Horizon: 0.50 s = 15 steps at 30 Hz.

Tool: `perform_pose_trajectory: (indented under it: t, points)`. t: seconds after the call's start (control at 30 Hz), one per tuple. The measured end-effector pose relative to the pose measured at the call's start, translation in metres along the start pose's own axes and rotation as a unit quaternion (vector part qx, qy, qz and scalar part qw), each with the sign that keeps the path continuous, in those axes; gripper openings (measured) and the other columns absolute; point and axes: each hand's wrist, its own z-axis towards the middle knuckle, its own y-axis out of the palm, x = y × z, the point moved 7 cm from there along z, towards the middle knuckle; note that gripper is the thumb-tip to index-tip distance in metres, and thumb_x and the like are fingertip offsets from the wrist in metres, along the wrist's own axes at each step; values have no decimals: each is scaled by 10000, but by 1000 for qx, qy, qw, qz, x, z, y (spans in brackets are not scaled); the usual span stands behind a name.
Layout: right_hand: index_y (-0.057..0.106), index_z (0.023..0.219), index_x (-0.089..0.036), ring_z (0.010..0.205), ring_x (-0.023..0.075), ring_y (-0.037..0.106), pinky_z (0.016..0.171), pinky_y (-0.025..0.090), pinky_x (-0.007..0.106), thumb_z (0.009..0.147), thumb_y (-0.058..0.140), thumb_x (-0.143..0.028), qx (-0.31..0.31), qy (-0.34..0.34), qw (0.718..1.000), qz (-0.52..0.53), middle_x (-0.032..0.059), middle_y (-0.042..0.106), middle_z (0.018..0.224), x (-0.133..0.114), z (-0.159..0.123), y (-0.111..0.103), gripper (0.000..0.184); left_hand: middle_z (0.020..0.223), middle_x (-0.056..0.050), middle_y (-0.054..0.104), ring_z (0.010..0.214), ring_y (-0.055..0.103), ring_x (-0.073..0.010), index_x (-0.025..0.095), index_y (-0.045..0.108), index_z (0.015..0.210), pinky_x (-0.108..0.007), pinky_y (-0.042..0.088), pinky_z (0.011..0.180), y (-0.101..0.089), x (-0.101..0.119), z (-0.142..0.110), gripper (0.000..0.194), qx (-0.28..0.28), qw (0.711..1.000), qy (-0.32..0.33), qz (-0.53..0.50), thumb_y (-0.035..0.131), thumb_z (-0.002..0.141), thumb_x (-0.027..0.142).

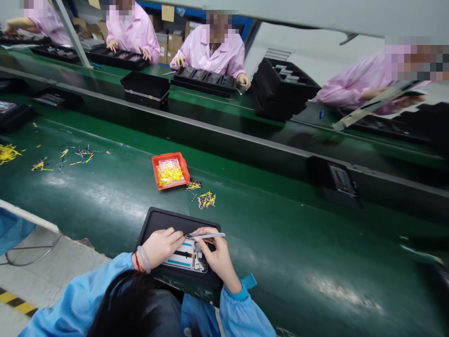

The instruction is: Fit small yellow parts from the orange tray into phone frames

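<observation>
My right hand (218,256) is closed around silver tweezers (214,235), whose tips point left toward the far edge of an opened phone body (179,263). White panels, blue strips and a black ribbon show inside the phone, with a circuit board at its right end. My left hand (162,249) lies over the phone's left part, fingers drawn together close to the tweezer tips; whatever they pinch is too small to make out. Under the phone is a black tray (164,217).
Beyond the tray, a red bin (155,169) holds small yellow pieces. Small yellow-and-black parts (206,200) lie beside it, and more piles (9,153) are at left. A black tray with a phone (342,180) sits at right. Co-workers in pink (219,47) work across the bench.
</observation>
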Motion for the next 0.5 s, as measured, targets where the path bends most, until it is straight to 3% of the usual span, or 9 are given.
perform_pose_trajectory:
  t: [0.2, 0.33, 0.43, 0.5]
  points:
    - [611, 867, -223, 789, 210, 662, 700, 538, 325, 888, 553, -179, -32, -57, 995, -77, 54, 674, 831, -11, -2, 7, 75, 943, -32, 663, 718, 568, -156, 130, 571, 1011, -265, 464, 579, -3, 0, -1, 109, 16, 1000, 0, 7, 534, 911, 106]
    - [592, 892, -230, 777, 202, 676, 675, 552, 312, 908, 572, -233, 4, -48, 998, -37, 45, 676, 832, -9, -5, 0, 26, 953, -36, 667, 715, 568, -159, 125, 578, 1023, -270, 464, 567, -3, 3, -1, 122, 15, 999, 2, 28, 517, 918, 111]
    - [559, 891, -237, 769, 192, 689, 651, 565, 295, 922, 574, -288, 62, -28, 998, 15, 27, 663, 820, -5, -6, -9, 62, 998, -50, 663, 753, 578, -162, 129, 578, 1043, -272, 462, 566, 2, 5, -1, 135, -16, 999, 2, 47, 507, 929, 130]
    - [561, 895, -236, 777, 193, 691, 659, 569, 295, 917, 586, -301, 62, -29, 998, 17, 27, 663, 821, -5, -6, -9, 74, 1014, -58, 661, 778, 583, -163, 131, 577, 1056, -269, 463, 575, 5, 5, -1, 141, -33, 998, 3, 54, 510, 932, 140]
